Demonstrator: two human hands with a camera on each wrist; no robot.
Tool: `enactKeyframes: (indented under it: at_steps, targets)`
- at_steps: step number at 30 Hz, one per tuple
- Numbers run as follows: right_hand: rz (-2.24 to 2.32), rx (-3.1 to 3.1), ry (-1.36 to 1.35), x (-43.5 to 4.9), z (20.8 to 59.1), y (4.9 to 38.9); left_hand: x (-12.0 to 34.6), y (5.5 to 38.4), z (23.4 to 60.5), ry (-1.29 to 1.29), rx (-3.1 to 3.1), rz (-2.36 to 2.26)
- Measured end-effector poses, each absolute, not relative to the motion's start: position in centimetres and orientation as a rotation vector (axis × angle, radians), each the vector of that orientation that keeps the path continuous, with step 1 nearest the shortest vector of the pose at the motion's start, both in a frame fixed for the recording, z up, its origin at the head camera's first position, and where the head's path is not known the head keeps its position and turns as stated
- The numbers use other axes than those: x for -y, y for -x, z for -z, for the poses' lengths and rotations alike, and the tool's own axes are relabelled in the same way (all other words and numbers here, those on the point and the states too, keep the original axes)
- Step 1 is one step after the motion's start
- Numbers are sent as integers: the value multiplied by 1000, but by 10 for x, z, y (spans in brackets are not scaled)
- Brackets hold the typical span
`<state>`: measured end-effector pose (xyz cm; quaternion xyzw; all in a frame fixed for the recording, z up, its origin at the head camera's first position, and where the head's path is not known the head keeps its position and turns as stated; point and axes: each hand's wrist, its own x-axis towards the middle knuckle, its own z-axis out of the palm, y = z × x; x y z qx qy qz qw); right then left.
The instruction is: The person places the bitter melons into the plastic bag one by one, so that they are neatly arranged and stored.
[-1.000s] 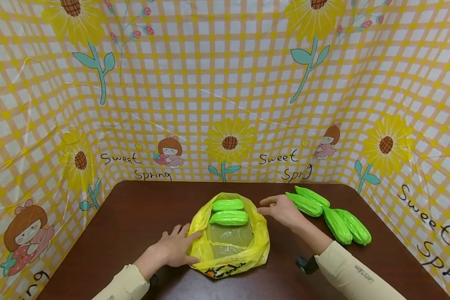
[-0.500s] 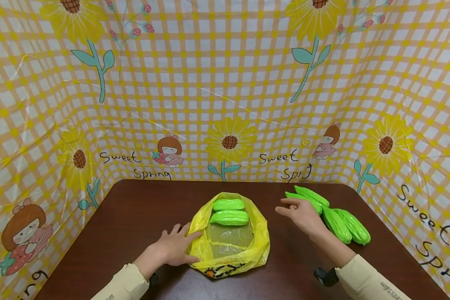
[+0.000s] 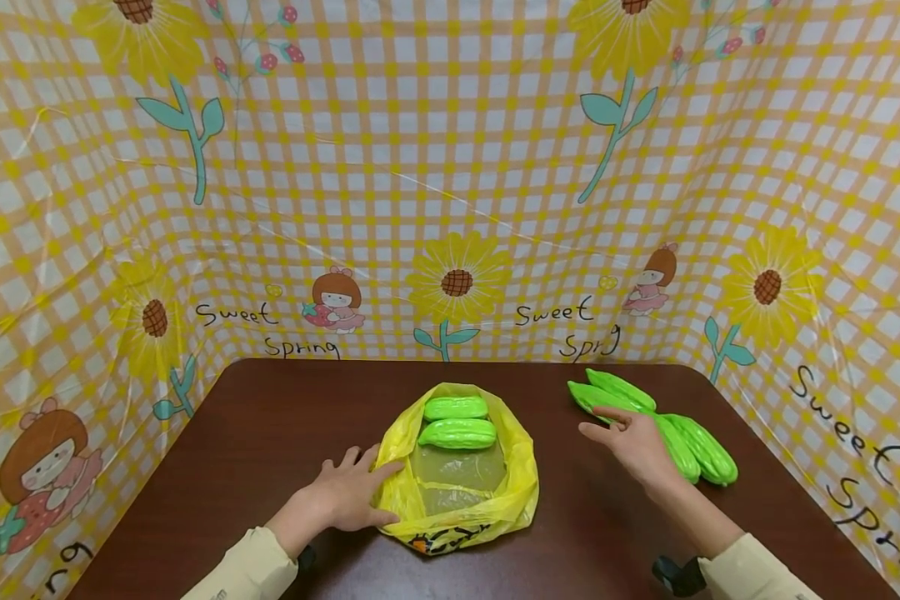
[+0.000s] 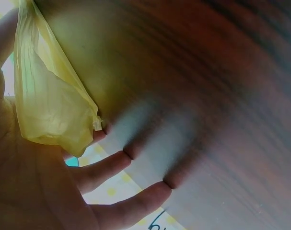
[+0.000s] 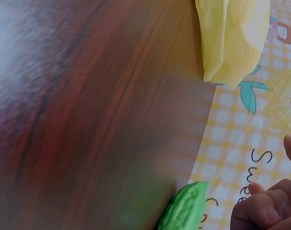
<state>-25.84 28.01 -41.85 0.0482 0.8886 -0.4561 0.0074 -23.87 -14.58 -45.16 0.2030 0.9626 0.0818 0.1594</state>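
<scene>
My left hand point(image 3: 341, 498) rests with spread fingers at the left side of an open yellow plastic bag point(image 3: 523, 475). In the left wrist view, fingertips touch the table and the bag's edge point(image 4: 54, 110) hangs across the palm. Inside the bag, two bright green bitter melons, a back one point(image 3: 456, 407) and a front one point(image 3: 459, 433), lie side by side. My right hand point(image 3: 637, 450), loosely curled and holding nothing, hovers over several more bitter melons point(image 3: 708, 450) at the right. It overlaps part of that group. One bitter melon point(image 5: 186, 208) also shows low in the right wrist view.
The dark brown table point(image 3: 292, 417) is enclosed at the back and sides by a yellow checked sheet point(image 3: 390, 208) printed with sunflowers. Near the right forearm shows a black wrist device point(image 3: 678, 575).
My right hand has moved right, from beside the bag's rim to the bitter melons on the table. The left hand and the bag have kept their places.
</scene>
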Motion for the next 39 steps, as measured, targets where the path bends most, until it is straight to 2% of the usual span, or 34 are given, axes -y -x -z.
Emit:
enactKeyframes:
  at_steps: [9, 16, 26, 39]
  targets:
    - [1410, -2799, -262, -300, 414, 246, 147, 240, 452, -589, -2759, -213]
    - [1363, -2815, -347, -314, 420, 238, 143, 232, 444, -562, -2753, -214]
    - [1388, -2856, -550, -333, 427, 234, 145, 240, 455, -598, -2779, -194]
    - [1391, -2926, -687, -353, 441, 221, 146, 238, 452, -578, -2762, -199]
